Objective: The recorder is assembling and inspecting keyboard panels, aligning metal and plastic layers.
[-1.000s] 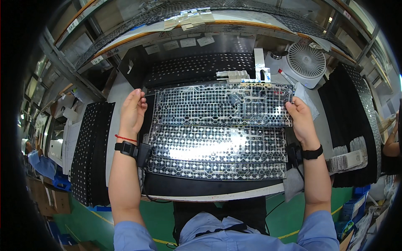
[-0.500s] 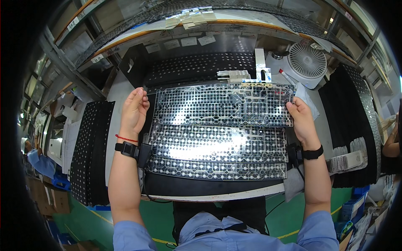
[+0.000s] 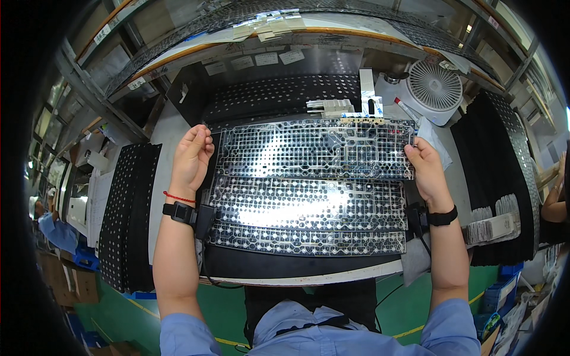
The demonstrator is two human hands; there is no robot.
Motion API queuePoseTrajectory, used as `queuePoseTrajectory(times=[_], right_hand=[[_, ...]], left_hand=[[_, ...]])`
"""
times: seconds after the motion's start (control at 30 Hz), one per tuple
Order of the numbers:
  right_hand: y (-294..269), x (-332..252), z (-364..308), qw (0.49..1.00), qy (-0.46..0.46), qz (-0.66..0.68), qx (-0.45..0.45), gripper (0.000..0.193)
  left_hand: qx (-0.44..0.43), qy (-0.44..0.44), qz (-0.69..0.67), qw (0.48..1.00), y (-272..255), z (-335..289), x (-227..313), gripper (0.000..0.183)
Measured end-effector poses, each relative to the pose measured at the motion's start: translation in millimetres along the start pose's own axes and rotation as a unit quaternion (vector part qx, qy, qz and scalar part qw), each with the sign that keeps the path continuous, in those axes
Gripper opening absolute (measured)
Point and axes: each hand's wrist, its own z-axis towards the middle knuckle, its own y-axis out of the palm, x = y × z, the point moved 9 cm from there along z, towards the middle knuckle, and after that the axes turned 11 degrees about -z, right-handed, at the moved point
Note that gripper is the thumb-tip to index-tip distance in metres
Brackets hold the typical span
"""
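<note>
A clear printed keyboard membrane sheet [image 3: 297, 148] with dense light traces lies across the far part of the work surface. My right hand [image 3: 426, 161] pinches its right edge, thumb on top. At its upper left corner is my left hand [image 3: 193, 155], with thumb and fingers pressed together; what sits between the fingertips is too small to make out. Nearer to me are more membrane sheets [image 3: 285, 204], overlapping, dotted with pale round spots and washed by bright glare. A metal strip fixture with a slotted white piece [image 3: 371, 107] touches the top sheet's far edge.
Stacks of black perforated sheets stand left [image 3: 127, 207] and right [image 3: 499, 154]. A white fan [image 3: 435, 86] and a red-capped marker [image 3: 404, 107] sit at the back right. A shelf [image 3: 344, 35] spans the far side. Another person's arm [image 3: 555, 199] shows at the far right.
My left hand has moved slightly right, closer to the sheet's corner. The top sheet and my right hand have shifted a touch left.
</note>
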Motion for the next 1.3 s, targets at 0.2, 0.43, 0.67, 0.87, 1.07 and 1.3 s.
queuePoseTrajectory(times=[0.2, 0.43, 0.67, 0.87, 1.07, 1.3], right_hand=[[-7.3, 4.7, 1.4, 1.000, -0.007, -0.005, 0.011, 0.014], [-12.2, 10.0, 4.2, 1.000, -0.003, 0.003, 0.010, 0.015], [-15.3, 13.3, 5.9, 1.000, 0.009, 0.017, 0.011, 0.015], [-13.4, 13.8, 5.9, 0.999, 0.025, 0.031, 0.011, 0.016], [-14.6, 16.3, 6.6, 0.999, 0.038, 0.031, 0.015, 0.017], [-14.0, 16.7, 6.6, 0.999, 0.035, 0.014, -0.001, 0.021]], left_hand=[[0.008, 0.003, 0.022, 1.000, -3.6, -0.3, 0.3, 0.016], [0.025, 0.001, 0.012, 1.000, -8.5, -0.1, -0.2, 0.015], [0.044, 0.002, 0.028, 0.999, -11.2, -0.1, 0.1, 0.017], [0.064, 0.002, 0.048, 0.997, -12.7, -1.5, 0.7, 0.018], [0.052, 0.004, 0.034, 0.998, -14.8, -0.2, 0.4, 0.015], [0.007, -0.017, 0.019, 1.000, -2.1, -1.3, -2.4, 0.017]])
